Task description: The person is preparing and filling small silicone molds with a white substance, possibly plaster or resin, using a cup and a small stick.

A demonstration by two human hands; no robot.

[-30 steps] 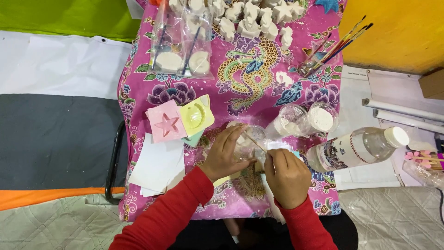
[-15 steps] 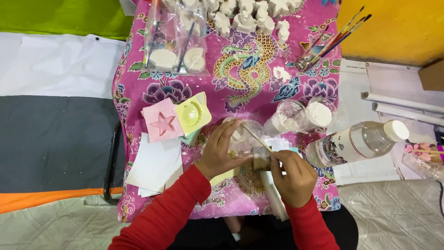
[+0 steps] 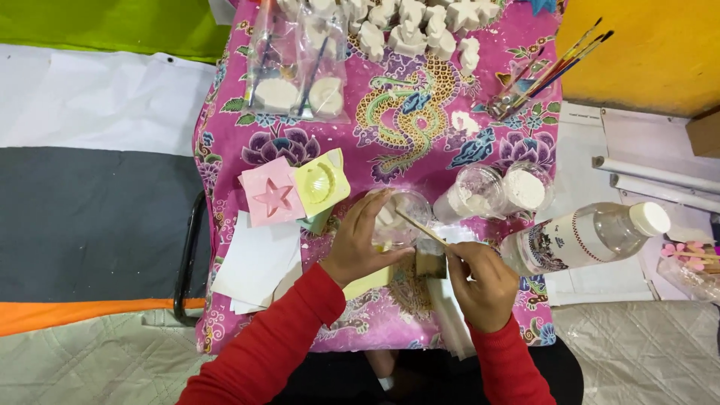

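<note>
Your left hand [image 3: 358, 244] cups the clear plastic cup [image 3: 401, 216] at the middle of the pink table [image 3: 420, 112]; your right hand [image 3: 480, 281] pinches the wooden stick [image 3: 420, 227] reaching into it. Brace the cup firmly and stir gently, tip low.

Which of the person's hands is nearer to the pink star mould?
Left. The left hand grips a clear cup just right of the pink star mould; the right hand, holding a wooden stick, sits farther right, toward the bottle.
</note>
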